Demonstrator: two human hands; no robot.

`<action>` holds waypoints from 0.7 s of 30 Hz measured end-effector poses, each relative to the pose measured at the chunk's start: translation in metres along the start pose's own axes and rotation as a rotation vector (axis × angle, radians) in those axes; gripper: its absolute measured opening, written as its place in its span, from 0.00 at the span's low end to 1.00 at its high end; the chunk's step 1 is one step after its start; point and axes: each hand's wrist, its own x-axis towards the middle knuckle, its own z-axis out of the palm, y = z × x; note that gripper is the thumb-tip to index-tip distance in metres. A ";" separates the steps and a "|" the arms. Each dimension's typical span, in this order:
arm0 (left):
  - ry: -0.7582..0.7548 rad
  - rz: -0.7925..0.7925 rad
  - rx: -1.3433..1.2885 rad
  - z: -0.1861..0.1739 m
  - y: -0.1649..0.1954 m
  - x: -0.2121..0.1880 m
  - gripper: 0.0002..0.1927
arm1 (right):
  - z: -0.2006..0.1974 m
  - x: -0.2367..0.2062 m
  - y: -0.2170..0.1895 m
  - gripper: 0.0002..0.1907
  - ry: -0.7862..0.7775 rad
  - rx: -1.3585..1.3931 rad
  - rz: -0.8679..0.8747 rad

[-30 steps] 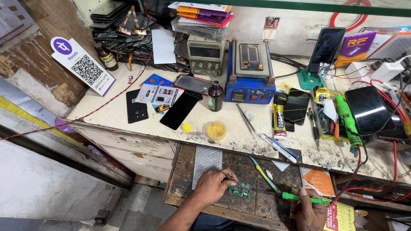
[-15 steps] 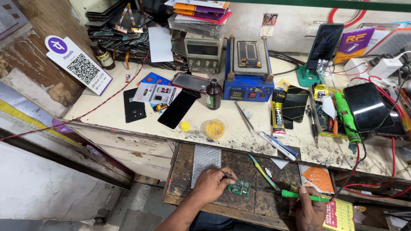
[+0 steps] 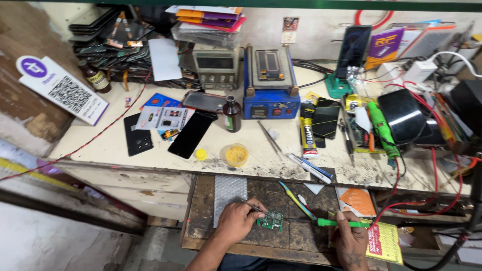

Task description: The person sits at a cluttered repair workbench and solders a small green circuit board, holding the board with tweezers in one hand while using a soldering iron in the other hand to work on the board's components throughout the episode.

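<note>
My left hand (image 3: 235, 222) rests on a dark wooden pull-out shelf (image 3: 201, 211) and pinches thin metal tweezers (image 3: 251, 206). Their tips touch a small green circuit board (image 3: 271, 221) lying flat on the shelf. To the right, my right hand (image 3: 350, 240) grips a bright green pen-like tool (image 3: 344, 223). The tool lies nearly level and points left toward the board, with its tip a short way off. A red wire runs from near that hand up to the bench.
Behind the shelf a cream bench (image 3: 115, 145) holds a blue heating station (image 3: 271, 83), a grey meter box (image 3: 216, 65), a black phone (image 3: 191, 134), a brown bottle (image 3: 231, 114), a yellow dish (image 3: 236, 154), a code sign (image 3: 63, 90) and stacked phone screens. Bubble wrap (image 3: 228, 193) lies left of the board.
The view has drifted a little, so the bench sits slightly lower and further left in the frame. Both hands stay where they were, on the tweezers and the green tool.
</note>
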 end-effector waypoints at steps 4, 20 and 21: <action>-0.051 -0.088 0.011 0.003 0.002 0.005 0.07 | -0.001 0.001 -0.006 0.15 -0.026 -0.023 0.008; -0.044 -0.082 0.002 0.018 -0.002 0.014 0.07 | -0.006 0.007 -0.018 0.15 -0.064 -0.031 0.032; -0.027 -0.053 -0.008 0.020 -0.002 0.014 0.06 | -0.007 0.007 -0.018 0.15 -0.063 -0.020 0.038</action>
